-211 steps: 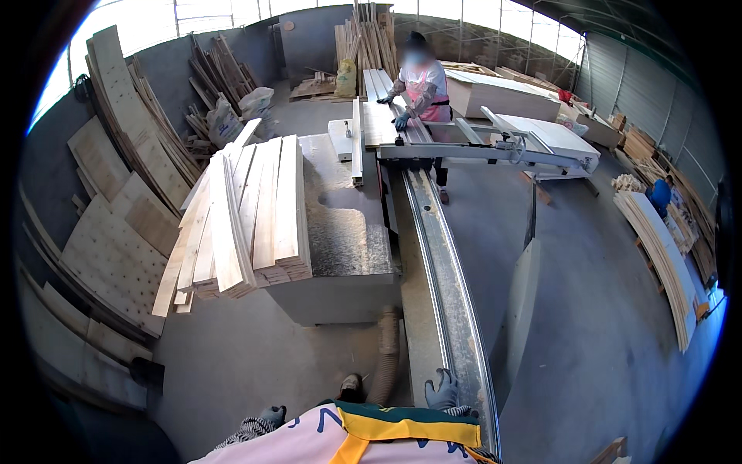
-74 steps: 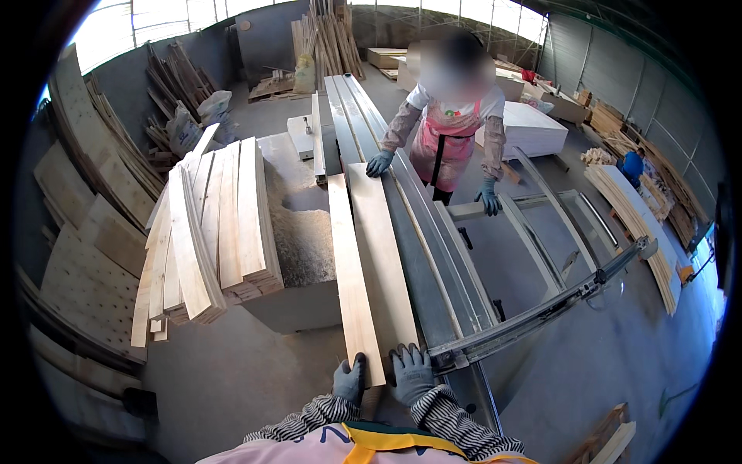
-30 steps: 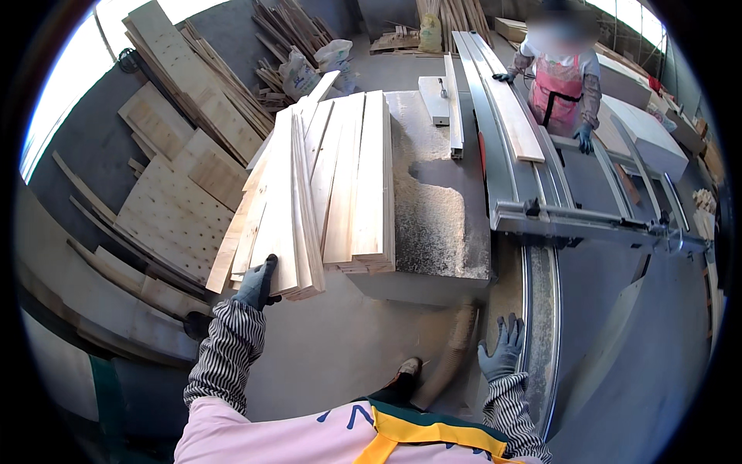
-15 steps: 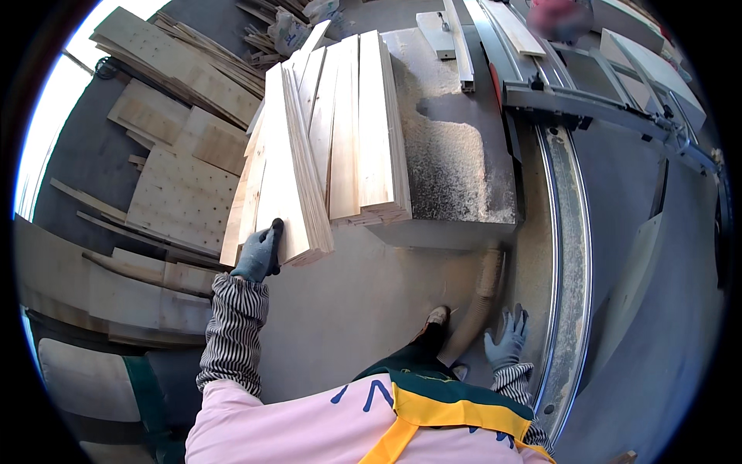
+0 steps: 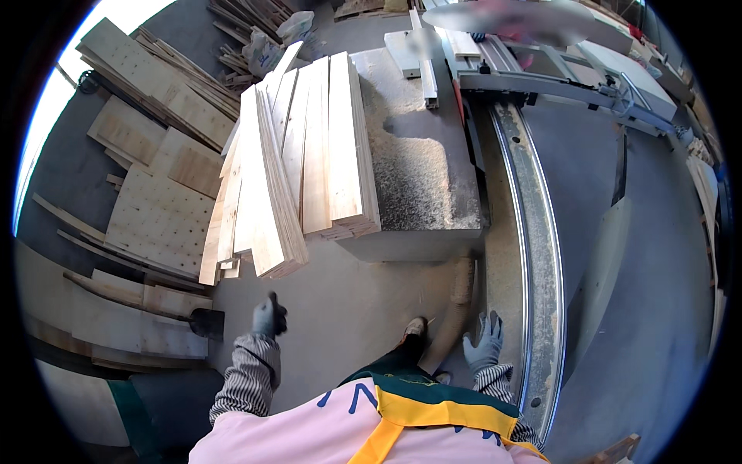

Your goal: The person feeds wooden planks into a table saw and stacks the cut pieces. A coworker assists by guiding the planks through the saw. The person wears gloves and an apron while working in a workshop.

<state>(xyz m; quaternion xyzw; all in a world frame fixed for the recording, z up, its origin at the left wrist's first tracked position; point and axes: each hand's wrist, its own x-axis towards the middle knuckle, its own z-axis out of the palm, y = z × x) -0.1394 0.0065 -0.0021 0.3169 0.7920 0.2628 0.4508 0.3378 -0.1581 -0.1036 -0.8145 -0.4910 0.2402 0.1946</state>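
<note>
My left hand [image 5: 269,315], in a grey-blue glove with dark fingertips, hangs over the floor just short of the near end of the board stack. It touches nothing, with one finger stretched forward and the others loosely bent. Long pale wooden boards [image 5: 249,182] lie in a slanting pile on the left side of the machine table, and a straighter stack of boards [image 5: 340,139] lies beside them. My right hand [image 5: 485,342], gloved alike, is held low with fingers spread and nothing in it, just left of the metal rail [image 5: 541,271].
Sawdust [image 5: 417,178] covers part of the dark machine table [image 5: 464,209]. A sliding frame [image 5: 556,85] crosses the far right, where a blurred person stands. A ribbed hose [image 5: 461,282] runs below the table. Plywood sheets [image 5: 154,209] and offcuts line the left.
My left hand has let go of the boards' near end and drawn back toward me. The view has shifted a little, and my right hand stays low with spread fingers.
</note>
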